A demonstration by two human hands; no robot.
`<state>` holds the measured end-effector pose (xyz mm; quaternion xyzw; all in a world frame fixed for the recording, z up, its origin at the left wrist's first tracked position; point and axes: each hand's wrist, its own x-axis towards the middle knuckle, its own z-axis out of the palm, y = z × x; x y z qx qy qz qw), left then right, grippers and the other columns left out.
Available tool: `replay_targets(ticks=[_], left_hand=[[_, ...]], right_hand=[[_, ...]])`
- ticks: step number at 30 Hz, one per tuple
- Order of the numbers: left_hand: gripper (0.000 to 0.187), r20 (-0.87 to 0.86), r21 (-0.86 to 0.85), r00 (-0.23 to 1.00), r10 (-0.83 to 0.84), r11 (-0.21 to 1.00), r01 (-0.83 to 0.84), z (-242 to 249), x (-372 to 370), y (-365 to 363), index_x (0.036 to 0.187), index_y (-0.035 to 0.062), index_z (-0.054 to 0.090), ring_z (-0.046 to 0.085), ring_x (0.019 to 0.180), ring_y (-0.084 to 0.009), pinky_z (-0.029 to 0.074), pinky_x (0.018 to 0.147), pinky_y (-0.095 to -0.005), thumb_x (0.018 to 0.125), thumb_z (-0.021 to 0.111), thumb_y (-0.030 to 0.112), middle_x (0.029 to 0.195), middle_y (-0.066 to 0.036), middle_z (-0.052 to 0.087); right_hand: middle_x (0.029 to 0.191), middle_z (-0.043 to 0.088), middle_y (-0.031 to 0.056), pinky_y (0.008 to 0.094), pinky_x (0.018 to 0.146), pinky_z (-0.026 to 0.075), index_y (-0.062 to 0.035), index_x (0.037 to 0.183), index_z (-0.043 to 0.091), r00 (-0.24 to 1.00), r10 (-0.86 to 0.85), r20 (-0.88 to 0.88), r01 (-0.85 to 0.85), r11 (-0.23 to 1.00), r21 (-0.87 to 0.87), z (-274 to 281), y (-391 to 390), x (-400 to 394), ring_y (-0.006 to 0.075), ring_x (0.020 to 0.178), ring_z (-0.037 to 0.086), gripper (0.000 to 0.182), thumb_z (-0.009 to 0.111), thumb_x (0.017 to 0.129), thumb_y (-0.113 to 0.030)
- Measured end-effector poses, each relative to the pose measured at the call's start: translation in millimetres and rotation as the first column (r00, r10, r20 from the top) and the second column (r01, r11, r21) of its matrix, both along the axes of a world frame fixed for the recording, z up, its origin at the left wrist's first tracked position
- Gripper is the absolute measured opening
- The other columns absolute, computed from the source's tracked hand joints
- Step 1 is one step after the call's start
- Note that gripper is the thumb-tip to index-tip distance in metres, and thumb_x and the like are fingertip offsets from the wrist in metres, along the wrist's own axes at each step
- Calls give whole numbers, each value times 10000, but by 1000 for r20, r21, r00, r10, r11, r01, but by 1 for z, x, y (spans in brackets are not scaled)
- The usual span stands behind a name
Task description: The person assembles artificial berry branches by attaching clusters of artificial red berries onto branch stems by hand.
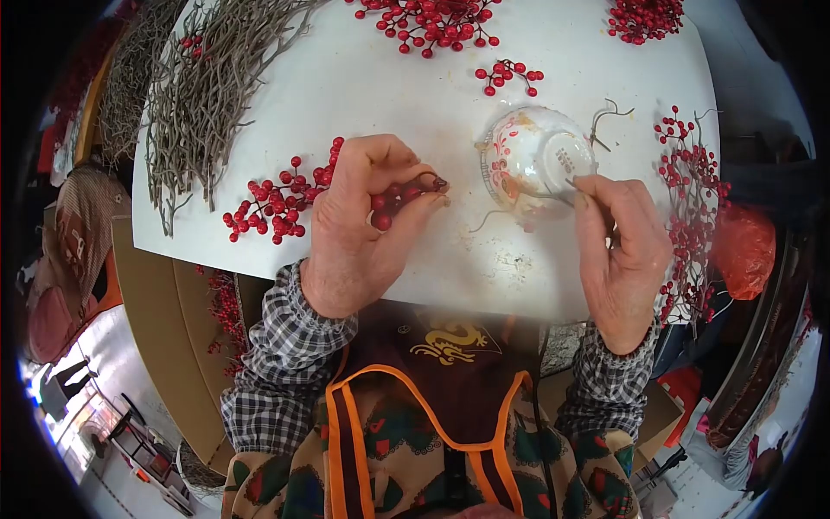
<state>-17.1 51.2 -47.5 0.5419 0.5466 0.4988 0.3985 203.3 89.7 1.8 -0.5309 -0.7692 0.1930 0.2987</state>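
Note:
My left hand (350,238) pinches a small sprig of red berries (393,199) between thumb and fingers, its dark stem end showing at the fingertips. A larger bunch of red berries (275,206) lies on the table just left of that hand. My right hand (627,251) has thumb and forefinger closed on a thin grey-brown twig (552,196), which points left across an upturned white bowl (536,138). The bowl has a red pattern, a foot ring and brownish smears on its side. Beyond it lies a short forked twig (608,115).
The white table (372,95) carries a heap of bare grey twigs (207,86) at the left. More berry bunches (432,24) lie along its far side, with a small sprig (510,76) nearer. Berry branches (692,199) line the right edge by a red bag (745,251). A cardboard box (169,337) stands at lower left.

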Motion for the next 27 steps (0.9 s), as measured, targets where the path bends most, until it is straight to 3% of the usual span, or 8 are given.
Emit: replay_targets(ticks=[4, 7, 15, 22, 25, 27], left_hand=[[250, -154, 51, 984, -90, 994, 99, 0, -6, 2, 1062, 11, 520, 587, 775, -77, 479, 668, -198, 845, 614, -71, 960, -100, 667], [232, -194, 38, 974, -117, 991, 126, 4, -5, 3, 1047, 5, 585, 605, 778, -84, 491, 681, -202, 830, 644, -50, 954, -86, 678], [207, -278, 79, 954, -117, 986, 144, 5, -8, 6, 1007, 17, 643, 642, 829, -119, 519, 741, -236, 810, 667, -38, 947, -67, 682], [192, -185, 18, 970, -159, 986, 165, 3, -4, 6, 1021, -3, 614, 637, 861, -122, 510, 774, -236, 834, 646, -29, 945, -77, 679], [173, -99, -7, 980, -170, 985, 171, 3, -3, 4, 1023, -12, 605, 635, 866, -120, 504, 784, -235, 853, 632, -15, 949, -83, 678], [163, -47, -29, 981, -187, 982, 186, 6, -2, 3, 1026, -15, 604, 634, 870, -119, 500, 794, -236, 865, 623, -5, 949, -87, 678]], right_hand=[[794, 588, 105, 258, 568, 461, 19, 965, 610, 997, -69, -34, 68, 997, -26, -6, -1, -2, 143, 621, 565, 125, 597, 841, 24], [789, 599, 112, 253, 582, 461, 29, 956, 597, 965, -202, -167, 152, 950, -273, 5, -5, -12, 152, 614, 564, 120, 602, 837, 16], [733, 583, 103, 256, 552, 441, 12, 904, 616, 998, -34, -51, 33, 999, -34, -7, 4, -4, 145, 592, 550, 101, 618, 805, 26], [727, 575, 95, 248, 538, 432, 15, 903, 624, 1000, -17, -11, 16, 999, -30, -1, 2, -7, 142, 583, 541, 104, 628, 800, 30], [728, 578, 87, 247, 550, 439, 28, 898, 620, 976, -79, -203, 71, 996, -47, -15, -8, -3, 137, 593, 546, 99, 631, 802, 46], [744, 586, 85, 245, 562, 444, 34, 903, 620, 979, -44, -200, 16, 990, -137, -8, -19, -5, 132, 612, 553, 105, 635, 802, 55]])
